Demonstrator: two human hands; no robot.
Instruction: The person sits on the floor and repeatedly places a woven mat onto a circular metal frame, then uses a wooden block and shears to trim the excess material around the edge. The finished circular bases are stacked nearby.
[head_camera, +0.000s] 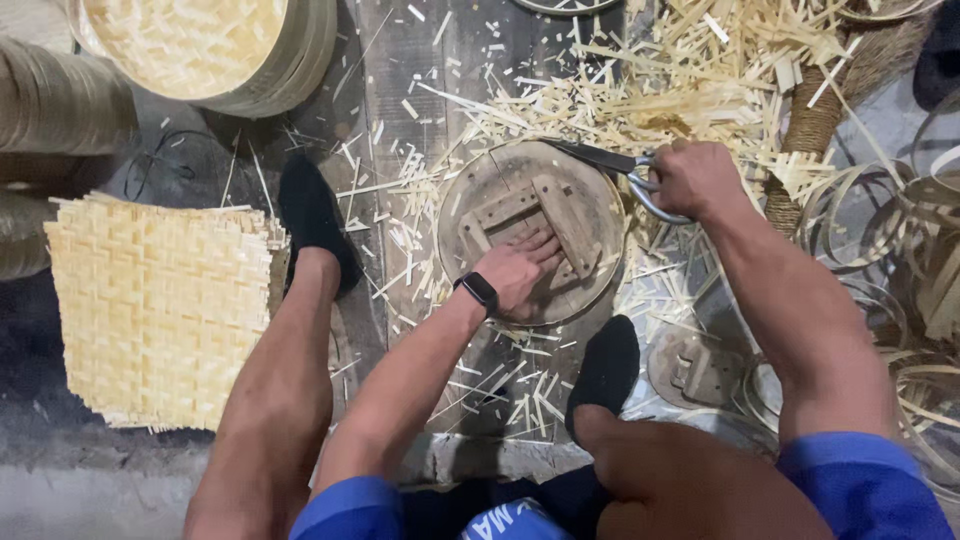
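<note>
My left hand (520, 268) lies flat, fingers together, pressing on a round wooden disc (590, 195) with nailed cross battens that rests on the floor between my feet. A black band sits on that wrist. My right hand (697, 178) grips the ring handles of large metal shears (610, 160), whose dark blades lie along the disc's upper right rim. Whether anything is between the blades is hidden.
Bamboo strip offcuts (660, 70) litter the plank floor. A square woven bamboo mat (155, 305) lies at left, stacked round woven trays (210, 45) at top left, bamboo hoops (900, 230) at right, another wooden disc (690, 368) by my right foot (605, 370).
</note>
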